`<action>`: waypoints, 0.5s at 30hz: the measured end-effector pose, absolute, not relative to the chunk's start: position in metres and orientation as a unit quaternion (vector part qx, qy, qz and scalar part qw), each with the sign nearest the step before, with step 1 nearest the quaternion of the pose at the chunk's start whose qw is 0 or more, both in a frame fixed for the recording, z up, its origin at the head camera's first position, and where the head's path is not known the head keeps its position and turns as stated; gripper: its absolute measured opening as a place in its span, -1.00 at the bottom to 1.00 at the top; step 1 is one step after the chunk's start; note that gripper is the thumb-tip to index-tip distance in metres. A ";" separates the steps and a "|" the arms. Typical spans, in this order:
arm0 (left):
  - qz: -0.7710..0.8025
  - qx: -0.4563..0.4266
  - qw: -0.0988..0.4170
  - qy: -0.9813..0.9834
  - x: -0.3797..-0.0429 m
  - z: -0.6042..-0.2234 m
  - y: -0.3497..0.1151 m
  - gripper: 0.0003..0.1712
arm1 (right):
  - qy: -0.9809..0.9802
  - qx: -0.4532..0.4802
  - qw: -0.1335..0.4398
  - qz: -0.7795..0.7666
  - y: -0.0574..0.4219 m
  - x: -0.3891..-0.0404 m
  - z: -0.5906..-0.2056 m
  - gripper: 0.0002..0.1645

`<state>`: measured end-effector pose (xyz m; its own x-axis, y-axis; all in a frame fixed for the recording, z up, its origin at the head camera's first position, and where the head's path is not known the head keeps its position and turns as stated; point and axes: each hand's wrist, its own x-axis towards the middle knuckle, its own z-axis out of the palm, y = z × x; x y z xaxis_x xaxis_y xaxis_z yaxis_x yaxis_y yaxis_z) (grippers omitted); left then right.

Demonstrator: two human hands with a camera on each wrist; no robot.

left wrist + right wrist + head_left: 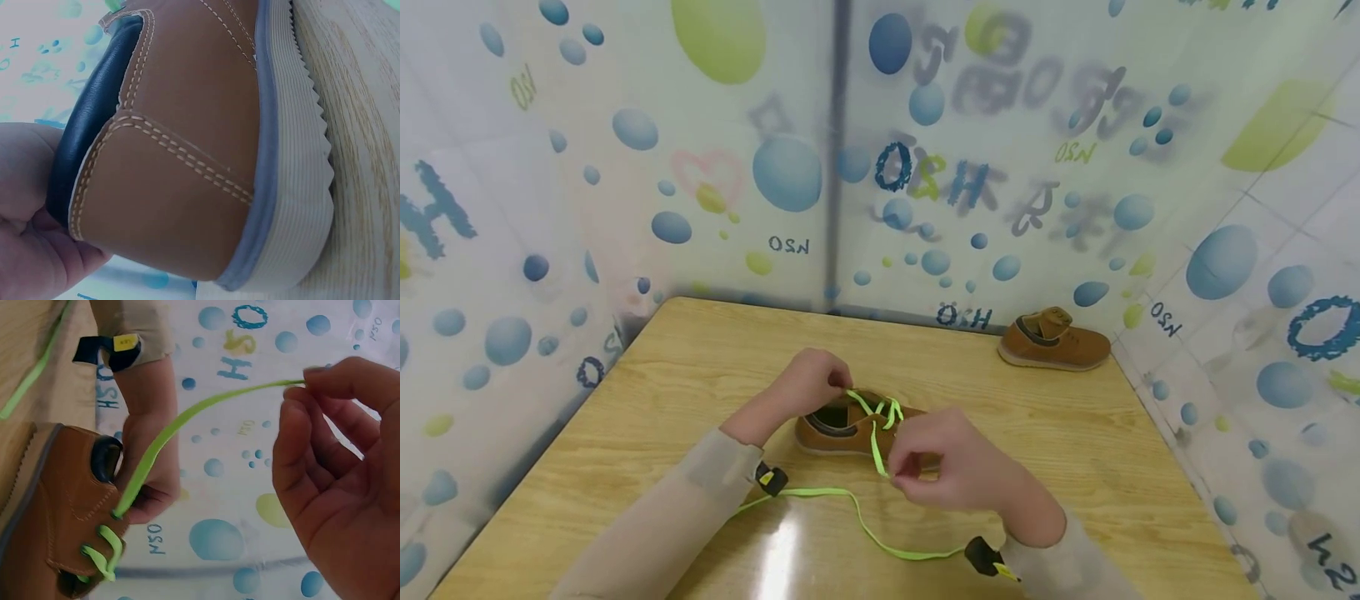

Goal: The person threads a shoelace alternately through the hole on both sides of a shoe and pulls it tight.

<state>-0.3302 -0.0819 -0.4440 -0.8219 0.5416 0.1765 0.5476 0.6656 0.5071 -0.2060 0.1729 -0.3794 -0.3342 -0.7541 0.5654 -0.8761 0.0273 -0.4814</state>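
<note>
A brown shoe (820, 439) with a dark padded collar rests on its sole on the table, toe to the right. Bright green shoelace (876, 446) is threaded through some of its eyelets. My right hand (951, 458) pinches one length of this lace between thumb and forefinger; in the right wrist view it stretches in an arc from an eyelet to the fingertips. Beyond the collar, my left hand (812, 379) pinches the lace by the tongue. The left wrist view has the shoe's heel (162, 206) up close, hiding those fingertips.
Another green lace (868, 529) lies loosely curved across the near table, passing by both wrists. A second brown shoe (1067, 350), with no lace visible, stands at the far right corner. Patterned sheets (790, 275) enclose the wooden table (1075, 467) at the back and sides.
</note>
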 end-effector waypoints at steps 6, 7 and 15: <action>-0.274 -0.295 0.011 -0.915 -0.330 -0.442 -0.080 -0.83 | -0.738 0.582 0.007 0.341 0.161 -0.204 -0.388 -0.75; -0.274 -0.294 0.012 -0.916 -0.330 -0.442 -0.080 -0.83 | -0.740 0.585 0.002 0.333 0.159 -0.204 -0.389 -0.75; -0.284 -0.286 0.017 -0.915 -0.329 -0.443 -0.082 -0.81 | -0.772 0.567 -0.083 0.274 0.149 -0.207 -0.405 -0.75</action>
